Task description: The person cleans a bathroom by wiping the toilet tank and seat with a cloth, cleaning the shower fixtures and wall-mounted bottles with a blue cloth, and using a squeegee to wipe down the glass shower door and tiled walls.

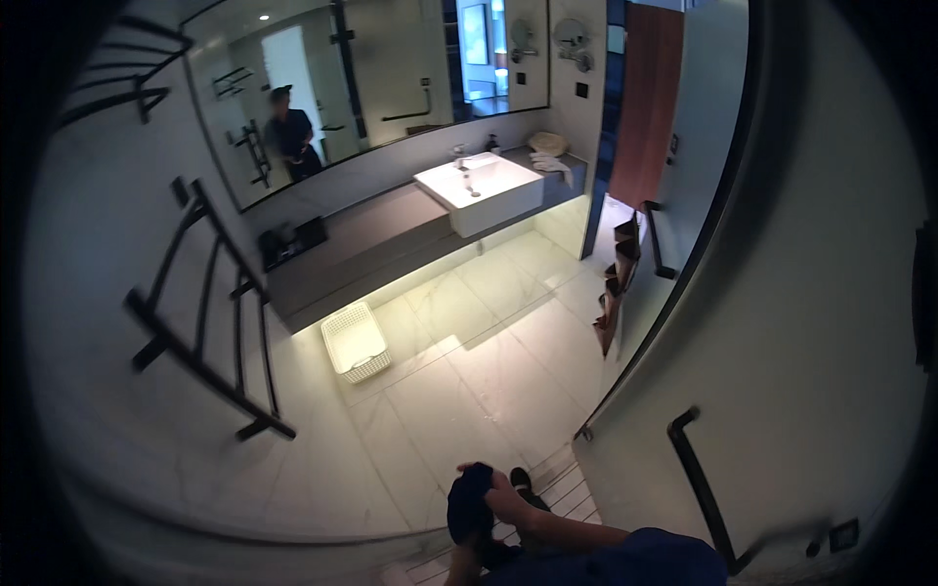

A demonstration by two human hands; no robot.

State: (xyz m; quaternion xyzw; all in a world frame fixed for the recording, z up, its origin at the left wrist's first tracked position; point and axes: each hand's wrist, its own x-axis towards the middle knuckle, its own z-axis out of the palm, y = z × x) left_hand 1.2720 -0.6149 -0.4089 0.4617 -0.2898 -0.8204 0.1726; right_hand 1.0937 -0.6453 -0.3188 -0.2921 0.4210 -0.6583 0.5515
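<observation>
Low in the view, a bunched dark blue cloth [467, 505] is in front of my body. My right hand [503, 498] grips it along its right side, the forearm reaching in from the lower right. My left hand [462, 560] comes up from below, with the wrist showing; most of this hand is hidden behind or under the cloth. A fingertip shows at the cloth's top edge, but I cannot tell which hand it belongs to. Below the hands are a dark shoe [519, 479] and a slatted floor strip [575, 494].
A white basket [357, 340] stands on the tiled floor [469, 395] by the vanity counter [381, 223] with its white basin [498, 183]. Black towel racks [212, 362] project on the left. At right are a glass door [769, 351], its black handle [696, 469] and a hanging brown object [621, 282].
</observation>
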